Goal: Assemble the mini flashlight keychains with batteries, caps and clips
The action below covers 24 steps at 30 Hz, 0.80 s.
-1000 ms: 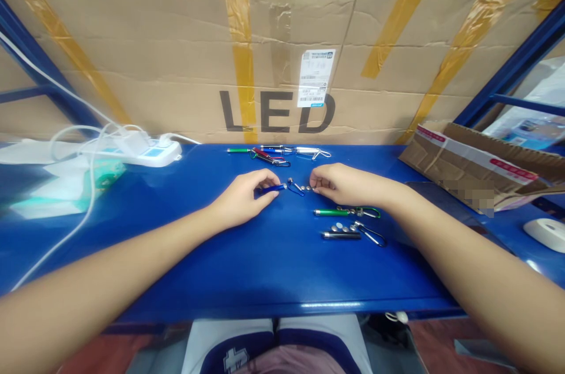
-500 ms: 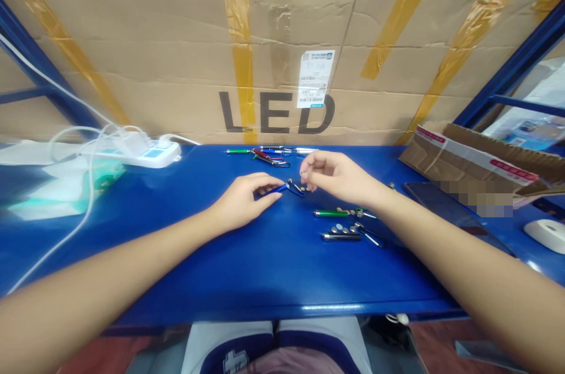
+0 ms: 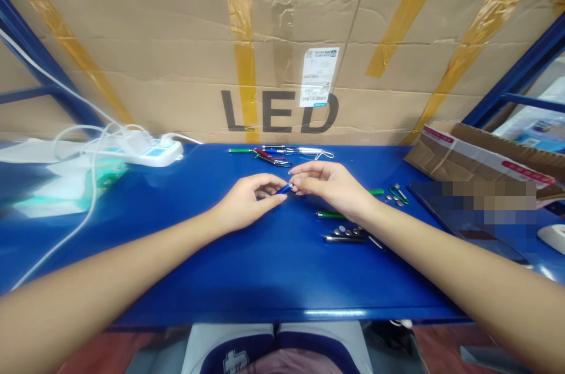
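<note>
A slim blue metal tube (image 3: 285,189), like the barrel of a small penlight, is pinched between the thumb and fingers of my left hand (image 3: 245,200). My right hand (image 3: 331,185) is at the tube's end, thumb and fingers pressed together; what they hold is too small to make out. Part of a clip shows beneath them. On the table to the right lie a green tube (image 3: 329,215) and a black tube (image 3: 344,239), with several button cells (image 3: 342,230) beside the black one. Farther right are a cap with a clip (image 3: 399,192) and more cells.
Several penlights (image 3: 267,156) lie at the table's back. A white power strip (image 3: 159,153) with cables is on the left. To the right stand an open cardboard box (image 3: 477,156), a dark flat device (image 3: 445,221) and a white mouse (image 3: 551,238). A large carton (image 3: 176,56) backs the table.
My right hand has moved left and down, its fingertips now meeting the blue tube's end. My left hand stays in nearly the same place, still gripping the tube.
</note>
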{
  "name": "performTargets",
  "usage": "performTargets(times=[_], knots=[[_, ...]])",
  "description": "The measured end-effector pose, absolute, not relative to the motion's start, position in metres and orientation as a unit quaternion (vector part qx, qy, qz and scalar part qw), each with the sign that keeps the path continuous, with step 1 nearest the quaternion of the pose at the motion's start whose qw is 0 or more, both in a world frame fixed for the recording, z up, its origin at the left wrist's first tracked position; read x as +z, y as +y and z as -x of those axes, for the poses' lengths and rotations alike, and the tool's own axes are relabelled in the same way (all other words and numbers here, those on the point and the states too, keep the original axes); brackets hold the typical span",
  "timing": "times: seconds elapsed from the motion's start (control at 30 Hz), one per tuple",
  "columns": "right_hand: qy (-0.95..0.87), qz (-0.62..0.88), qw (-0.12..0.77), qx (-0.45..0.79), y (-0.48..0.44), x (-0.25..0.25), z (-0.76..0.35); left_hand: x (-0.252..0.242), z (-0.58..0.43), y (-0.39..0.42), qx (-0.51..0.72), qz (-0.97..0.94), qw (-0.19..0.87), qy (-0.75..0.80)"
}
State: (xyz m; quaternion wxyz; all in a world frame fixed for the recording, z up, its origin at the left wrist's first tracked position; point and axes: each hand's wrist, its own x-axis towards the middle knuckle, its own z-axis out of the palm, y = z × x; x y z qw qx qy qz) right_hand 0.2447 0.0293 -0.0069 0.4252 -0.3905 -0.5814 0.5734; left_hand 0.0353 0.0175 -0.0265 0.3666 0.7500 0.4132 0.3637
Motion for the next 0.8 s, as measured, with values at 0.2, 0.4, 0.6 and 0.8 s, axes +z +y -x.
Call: performTargets(times=[0.2, 0.4, 0.6, 0.8], knots=[[-0.498, 0.378, 0.452, 0.636, 0.0330, -0.0105, -0.2448, -0.0263, -0.0362, 0.0173, 0.373, -0.732, 0.383, 0.422], [-0.479, 0.360, 0.460, 0.655, 0.0335, -0.0064, -0.2476, -0.0270, -0.0355, 0.0186, 0.368, -0.740, 0.383, 0.413], [-0.492, 0.369, 0.450, 0.647, 0.0345, -0.0088, -0.2473, -0.0266, -0.0360, 0.0193, 0.372, -0.721, 0.400, 0.425], [-0.474, 0.359, 0.449, 0.667, 0.0350, -0.0111, -0.2463, -0.0279, -0.0356, 0.0199, 0.375, -0.718, 0.401, 0.428]])
